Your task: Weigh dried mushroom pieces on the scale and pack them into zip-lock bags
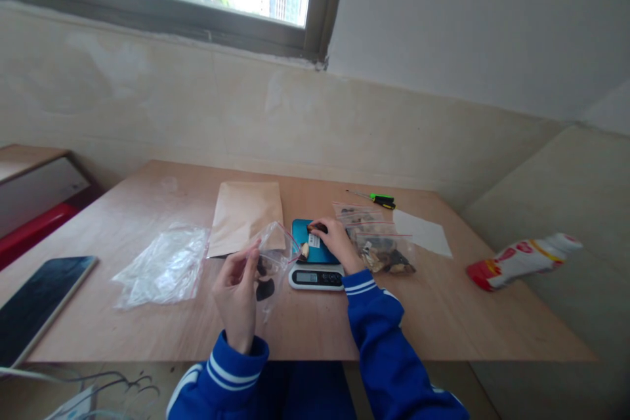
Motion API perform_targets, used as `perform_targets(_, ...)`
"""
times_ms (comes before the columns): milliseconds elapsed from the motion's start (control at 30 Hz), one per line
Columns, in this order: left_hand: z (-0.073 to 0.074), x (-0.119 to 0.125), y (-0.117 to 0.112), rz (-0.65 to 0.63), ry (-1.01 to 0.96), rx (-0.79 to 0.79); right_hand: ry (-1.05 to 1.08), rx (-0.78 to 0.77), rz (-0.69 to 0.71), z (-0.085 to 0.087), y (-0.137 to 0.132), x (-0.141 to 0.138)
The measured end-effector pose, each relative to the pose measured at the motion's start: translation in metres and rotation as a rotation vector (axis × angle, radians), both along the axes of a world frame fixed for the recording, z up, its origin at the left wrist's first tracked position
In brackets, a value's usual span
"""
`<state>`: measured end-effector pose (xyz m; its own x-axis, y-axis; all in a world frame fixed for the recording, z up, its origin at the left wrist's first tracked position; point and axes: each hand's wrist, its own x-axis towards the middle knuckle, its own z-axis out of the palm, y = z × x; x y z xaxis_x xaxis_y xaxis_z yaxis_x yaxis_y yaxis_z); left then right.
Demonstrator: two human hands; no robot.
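Observation:
My left hand [237, 289] pinches the rim of a small clear zip bag [273, 251], held open above the table with a few dark pieces inside. My right hand [331, 241] reaches over the blue platform of a small digital scale [315, 266], fingers closed on a dark piece lying there. A pale piece rests on the scale's left edge. Just right of the scale lie two filled zip bags [380, 244] holding dark and tan pieces.
A brown paper envelope [244, 215] and a pile of empty clear bags [162, 266] lie to the left. A green screwdriver [378, 198], white paper [422, 232], a bottle [522, 258] on its side and a tablet [34, 307] ring the wooden table [443, 321].

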<state>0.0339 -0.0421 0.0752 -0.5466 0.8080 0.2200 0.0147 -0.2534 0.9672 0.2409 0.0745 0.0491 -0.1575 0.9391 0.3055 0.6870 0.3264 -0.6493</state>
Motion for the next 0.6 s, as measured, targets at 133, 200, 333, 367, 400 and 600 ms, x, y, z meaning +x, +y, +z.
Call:
perform_targets(133, -0.003, 0.001, 0.0, 0.001, -0.003, -0.021, 0.222, -0.003, -0.128, 0.013, -0.008, -0.002)
perform_targets(200, -0.004, 0.002, 0.002, -0.006, -0.014, -0.019, 0.466, -0.031, -0.154, 0.027, -0.017, -0.009)
perform_targets(333, -0.004, 0.006, 0.005, -0.045, -0.038, 0.01, 0.882, -0.223, 0.013, 0.059, -0.042, -0.034)
perform_targets(367, -0.003, 0.007, 0.006, -0.049, -0.048, 0.017, 0.905, -0.256, 0.055, 0.066, -0.048, -0.042)
perform_targets(400, -0.002, 0.008, 0.006, -0.047, -0.059, 0.025, 0.892, -0.271, 0.092, 0.072, -0.054, -0.049)
perform_targets(600, 0.002, 0.008, 0.009, 0.022, -0.143, 0.043, 0.669, -0.241, 0.365, 0.084, -0.066, -0.067)
